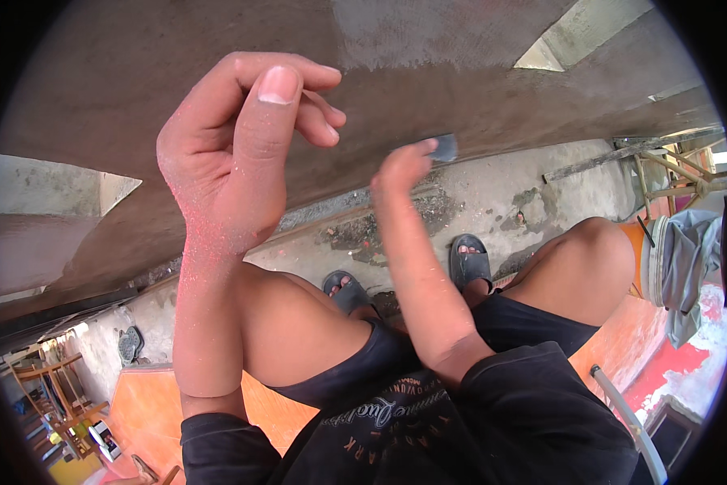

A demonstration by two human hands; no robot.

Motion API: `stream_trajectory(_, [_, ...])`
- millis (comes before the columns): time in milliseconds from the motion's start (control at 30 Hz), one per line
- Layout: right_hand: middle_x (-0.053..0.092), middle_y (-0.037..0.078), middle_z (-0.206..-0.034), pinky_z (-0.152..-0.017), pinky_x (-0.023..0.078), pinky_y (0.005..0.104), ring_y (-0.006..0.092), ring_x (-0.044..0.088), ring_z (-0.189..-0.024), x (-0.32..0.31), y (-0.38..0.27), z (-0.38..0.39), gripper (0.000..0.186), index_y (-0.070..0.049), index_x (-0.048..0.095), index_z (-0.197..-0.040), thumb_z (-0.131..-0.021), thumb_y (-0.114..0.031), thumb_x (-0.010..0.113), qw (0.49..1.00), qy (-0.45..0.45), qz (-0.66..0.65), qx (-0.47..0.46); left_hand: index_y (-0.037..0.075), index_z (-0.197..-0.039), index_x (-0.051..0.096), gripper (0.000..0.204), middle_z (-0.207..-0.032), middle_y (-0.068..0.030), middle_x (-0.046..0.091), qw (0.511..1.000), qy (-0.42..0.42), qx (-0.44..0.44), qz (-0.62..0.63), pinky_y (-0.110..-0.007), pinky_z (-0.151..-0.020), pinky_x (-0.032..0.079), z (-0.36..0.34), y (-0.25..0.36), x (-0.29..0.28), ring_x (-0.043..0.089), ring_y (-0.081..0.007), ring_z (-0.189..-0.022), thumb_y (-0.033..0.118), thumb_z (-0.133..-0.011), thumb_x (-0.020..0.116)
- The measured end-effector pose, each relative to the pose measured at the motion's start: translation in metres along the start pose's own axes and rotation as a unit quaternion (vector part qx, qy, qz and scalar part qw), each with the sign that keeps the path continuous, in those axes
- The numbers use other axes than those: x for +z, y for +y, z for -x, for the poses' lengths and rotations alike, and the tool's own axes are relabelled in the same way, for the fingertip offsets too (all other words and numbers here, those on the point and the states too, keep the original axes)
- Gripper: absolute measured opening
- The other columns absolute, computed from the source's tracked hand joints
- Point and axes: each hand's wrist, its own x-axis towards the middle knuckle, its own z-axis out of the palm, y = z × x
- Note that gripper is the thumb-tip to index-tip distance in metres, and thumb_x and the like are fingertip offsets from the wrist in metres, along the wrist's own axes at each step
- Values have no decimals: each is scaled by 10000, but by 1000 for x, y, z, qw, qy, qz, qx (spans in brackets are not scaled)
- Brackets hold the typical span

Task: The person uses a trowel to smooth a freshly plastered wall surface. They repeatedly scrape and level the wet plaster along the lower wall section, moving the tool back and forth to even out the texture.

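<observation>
My left hand (pixel 246 137) is raised in front of the dark plastered surface (pixel 121 89), fingers loosely bent with nothing visible between them; pink dust speckles the wrist and forearm. My right hand (pixel 404 170), smeared by motion, grips a small flat grey piece (pixel 446 148) against the surface's lower part, to the right of and farther from me than the left hand. Pale, lighter patches show at both sides of the surface.
My knees (pixel 590 259) and sandalled feet (pixel 468 263) are below, on stained concrete (pixel 541 210). Around me are an orange surface (pixel 145 404), a bucket (pixel 654 250) with grey cloth (pixel 691 267), bamboo poles (pixel 678 170) at right, and wooden furniture (pixel 48 388) at lower left.
</observation>
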Motion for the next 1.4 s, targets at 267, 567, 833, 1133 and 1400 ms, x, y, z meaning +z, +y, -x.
stream_trajectory(267, [612, 46, -1012, -508, 468, 305, 180, 609, -736, 0, 9, -52, 391, -66, 539, -1061, -1071, -405, 346, 955, -46, -161, 243, -44, -984, 692, 260, -723, -57, 653, 1000, -17, -8, -2, -280, -743, 546, 5, -3, -1, 646, -115, -717, 138, -1045, 517])
stream_trajectory(567, [525, 237, -1424, -1026, 455, 416, 321, 553, -1260, 18, 33, 46, 601, 129, 454, -1387, -1094, -374, 305, 979, -24, -114, 167, -32, -1045, 693, 303, -706, -58, 636, 998, -28, -31, -41, -319, -800, 526, 4, -18, 4, 674, -175, -785, 175, -1064, 472])
stream_trajectory(833, [496, 251, -1435, -1052, 451, 441, 342, 563, -1242, 17, 11, -16, 593, 142, 423, -1369, -1101, -371, 294, 991, 10, -91, 97, -28, -1002, 689, 248, -708, -43, 645, 999, 10, -21, -49, -266, -743, 521, 3, -25, 0, 654, -117, -755, 154, -1050, 528])
stream_trajectory(1133, [474, 262, -1456, -1082, 401, 395, 332, 530, -1263, 7, -13, -23, 635, 160, 409, -1373, -1103, -403, 290, 979, 12, -166, 119, -30, -999, 688, 257, -697, -39, 637, 997, 36, -12, -73, -251, -705, 517, 2, -27, 3, 661, -119, -722, 167, -1056, 532])
stream_trajectory(1400, [617, 243, -1287, -899, 503, 435, 347, 626, -1119, 3, 36, -43, 563, 136, 537, -1265, -1104, -360, 324, 995, 51, -9, 82, -30, -985, 686, 272, -676, -43, 632, 987, 92, -1, -134, -257, -699, 515, -2, -17, 16, 658, -126, -695, 182, -1057, 531])
